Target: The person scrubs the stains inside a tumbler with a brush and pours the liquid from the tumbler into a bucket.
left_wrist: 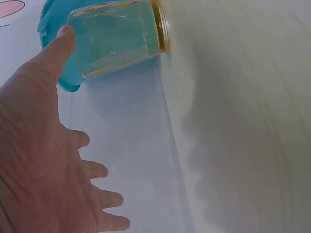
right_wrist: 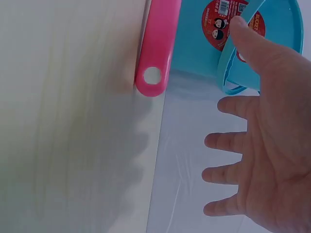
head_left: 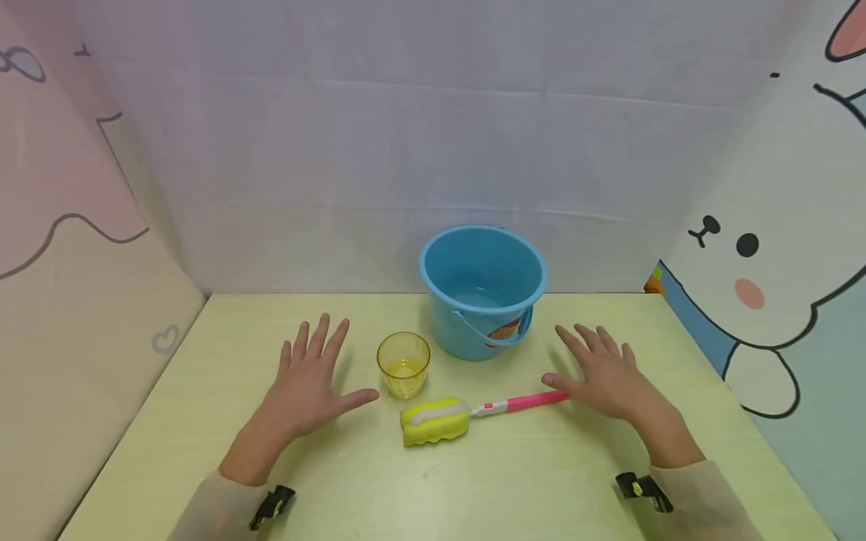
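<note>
My left hand [head_left: 307, 387] hovers palm down over the table, fingers spread, holding nothing. Just right of its thumb stands a clear yellow cup [head_left: 404, 366], upright. A sponge brush [head_left: 436, 421] lies in front of the cup, its yellow-and-white head to the left and its pink handle [right_wrist: 158, 48] pointing right. My right hand [head_left: 605, 379], also spread and holding nothing, is above the table near the handle's end; whether the thumb touches it I cannot tell. Behind the brush sits a blue bucket [head_left: 446, 323], its handle hanging down at the front over a red label [right_wrist: 218, 26].
The pale yellow table [head_left: 433, 496] ends at the back against a white cloth wall [head_left: 304, 188]. Printed cartoon panels flank it, with a white animal face [head_left: 798, 225] on the right. Black straps with small clips [head_left: 274, 507] are on both wrists.
</note>
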`<state>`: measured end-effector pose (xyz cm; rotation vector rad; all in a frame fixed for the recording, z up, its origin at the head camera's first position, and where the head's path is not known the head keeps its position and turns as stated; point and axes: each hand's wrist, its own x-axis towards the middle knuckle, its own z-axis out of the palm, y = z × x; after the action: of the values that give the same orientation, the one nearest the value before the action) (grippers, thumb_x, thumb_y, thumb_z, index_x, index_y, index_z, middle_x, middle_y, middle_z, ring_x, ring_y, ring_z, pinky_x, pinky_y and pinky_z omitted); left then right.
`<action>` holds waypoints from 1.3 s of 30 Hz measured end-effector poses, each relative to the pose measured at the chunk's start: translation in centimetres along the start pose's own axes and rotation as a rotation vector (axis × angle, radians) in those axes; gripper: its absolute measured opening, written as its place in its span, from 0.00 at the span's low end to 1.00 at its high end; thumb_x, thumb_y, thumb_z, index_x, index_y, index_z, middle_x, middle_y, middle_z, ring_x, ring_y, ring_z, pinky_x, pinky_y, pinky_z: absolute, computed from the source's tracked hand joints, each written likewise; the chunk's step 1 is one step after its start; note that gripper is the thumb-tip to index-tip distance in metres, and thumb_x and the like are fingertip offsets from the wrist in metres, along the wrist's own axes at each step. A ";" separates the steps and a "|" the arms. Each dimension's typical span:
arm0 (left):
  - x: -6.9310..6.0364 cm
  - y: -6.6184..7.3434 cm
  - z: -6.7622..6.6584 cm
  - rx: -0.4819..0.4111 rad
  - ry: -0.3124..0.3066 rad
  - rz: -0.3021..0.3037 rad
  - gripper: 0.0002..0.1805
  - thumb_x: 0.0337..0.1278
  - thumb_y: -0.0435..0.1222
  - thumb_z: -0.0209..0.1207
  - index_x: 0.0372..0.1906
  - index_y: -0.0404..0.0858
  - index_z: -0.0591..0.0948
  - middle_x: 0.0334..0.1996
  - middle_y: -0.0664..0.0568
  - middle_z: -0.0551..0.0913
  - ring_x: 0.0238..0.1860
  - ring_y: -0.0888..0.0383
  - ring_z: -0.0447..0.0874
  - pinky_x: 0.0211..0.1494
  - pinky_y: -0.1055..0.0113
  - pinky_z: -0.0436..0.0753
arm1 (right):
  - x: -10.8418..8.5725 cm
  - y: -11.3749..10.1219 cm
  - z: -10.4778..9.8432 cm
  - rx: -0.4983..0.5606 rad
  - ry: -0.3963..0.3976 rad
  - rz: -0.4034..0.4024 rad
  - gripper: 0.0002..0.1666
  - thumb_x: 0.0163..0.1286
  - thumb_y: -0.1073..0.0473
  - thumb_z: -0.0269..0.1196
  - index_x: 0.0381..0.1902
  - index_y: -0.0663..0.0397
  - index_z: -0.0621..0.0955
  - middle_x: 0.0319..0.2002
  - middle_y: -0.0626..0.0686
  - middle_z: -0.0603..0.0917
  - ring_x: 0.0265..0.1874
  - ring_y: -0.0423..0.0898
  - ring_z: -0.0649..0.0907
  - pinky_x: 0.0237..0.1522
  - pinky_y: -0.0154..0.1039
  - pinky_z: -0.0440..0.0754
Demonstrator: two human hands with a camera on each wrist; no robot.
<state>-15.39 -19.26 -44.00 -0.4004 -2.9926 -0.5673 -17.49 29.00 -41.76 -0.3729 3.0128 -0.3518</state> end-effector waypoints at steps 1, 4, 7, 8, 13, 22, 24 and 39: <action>0.1 0.1 0.1 -0.004 -0.003 0.004 0.70 0.50 0.81 0.58 0.88 0.47 0.46 0.86 0.38 0.40 0.83 0.30 0.32 0.78 0.26 0.40 | 0.0 -0.1 0.0 0.000 -0.001 -0.010 0.61 0.69 0.18 0.57 0.85 0.48 0.60 0.80 0.70 0.58 0.77 0.80 0.51 0.67 0.86 0.46; 0.3 0.4 0.1 -0.024 -0.014 0.015 0.71 0.49 0.82 0.58 0.88 0.46 0.46 0.86 0.39 0.41 0.84 0.30 0.34 0.78 0.27 0.42 | -0.1 -0.5 0.0 0.003 -0.004 -0.037 0.60 0.69 0.18 0.58 0.84 0.49 0.61 0.79 0.69 0.60 0.77 0.78 0.53 0.68 0.85 0.47; 0.5 0.7 0.2 -0.054 -0.028 0.030 0.71 0.49 0.82 0.58 0.88 0.45 0.46 0.86 0.39 0.41 0.84 0.30 0.35 0.79 0.28 0.43 | 0.0 -0.8 0.2 0.003 -0.008 -0.065 0.60 0.68 0.18 0.58 0.84 0.49 0.62 0.79 0.68 0.62 0.77 0.77 0.55 0.68 0.84 0.49; 0.6 0.8 0.3 -0.064 -0.034 0.035 0.71 0.49 0.81 0.58 0.88 0.45 0.46 0.86 0.39 0.41 0.84 0.30 0.35 0.79 0.28 0.44 | 0.0 -0.9 0.2 -0.002 -0.007 -0.077 0.60 0.68 0.18 0.58 0.84 0.49 0.63 0.78 0.68 0.63 0.77 0.76 0.56 0.68 0.84 0.50; 1.1 1.3 0.6 -0.110 -0.049 0.057 0.70 0.51 0.77 0.64 0.88 0.44 0.46 0.86 0.39 0.43 0.84 0.31 0.38 0.81 0.33 0.48 | 0.2 -1.3 0.4 -0.024 0.001 -0.137 0.58 0.68 0.19 0.59 0.83 0.49 0.65 0.77 0.67 0.67 0.76 0.75 0.61 0.68 0.84 0.54; 1.8 2.3 1.1 -0.287 -0.076 0.062 0.73 0.47 0.75 0.69 0.88 0.44 0.47 0.86 0.41 0.46 0.84 0.37 0.45 0.76 0.34 0.65 | 0.6 -2.4 0.9 -0.045 0.004 -0.224 0.53 0.67 0.29 0.70 0.80 0.49 0.70 0.74 0.65 0.71 0.73 0.71 0.67 0.70 0.76 0.63; 2.0 2.5 1.2 -0.326 -0.080 0.061 0.73 0.46 0.74 0.71 0.87 0.42 0.47 0.85 0.41 0.49 0.83 0.38 0.48 0.76 0.35 0.65 | 0.6 -2.7 1.1 -0.042 0.003 -0.243 0.52 0.66 0.31 0.72 0.79 0.49 0.71 0.74 0.65 0.72 0.73 0.70 0.69 0.69 0.75 0.65; 2.9 3.7 2.6 -0.526 -0.122 -0.004 0.67 0.47 0.57 0.81 0.84 0.35 0.56 0.79 0.39 0.64 0.77 0.38 0.65 0.75 0.40 0.69 | 1.0 -4.6 2.1 -0.052 -0.097 -0.390 0.39 0.66 0.47 0.78 0.72 0.49 0.79 0.66 0.58 0.79 0.64 0.61 0.77 0.61 0.62 0.81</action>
<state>-17.24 -14.34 -44.76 -0.4693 -2.9157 -1.3811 -17.16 23.99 -42.77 -0.9566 2.8451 -0.2708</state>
